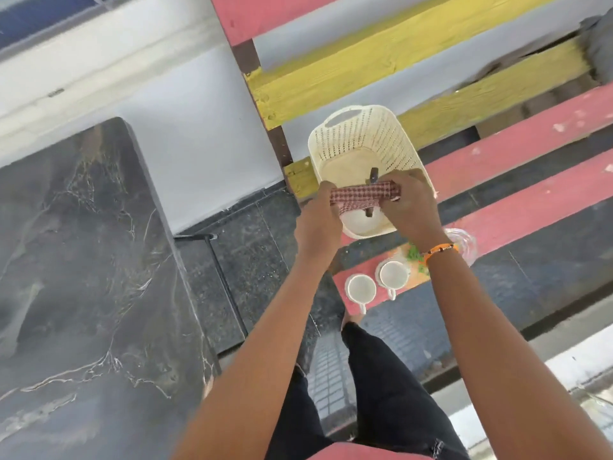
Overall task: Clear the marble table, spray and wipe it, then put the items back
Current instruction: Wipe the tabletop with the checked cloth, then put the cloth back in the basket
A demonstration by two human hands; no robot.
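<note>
Both hands, left hand (318, 220) and right hand (409, 207), pinch a red checked cloth (363, 194) tight | cloth stretched over cream basket (365, 141) | marble table (83, 260) bare, left side

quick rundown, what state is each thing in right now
marble table: bare
checked cloth: folded, gripped at both ends
left hand: shut on cloth
right hand: shut on cloth
basket: upright on bench, under the cloth
two white cups: upright, empty, on bench
</note>
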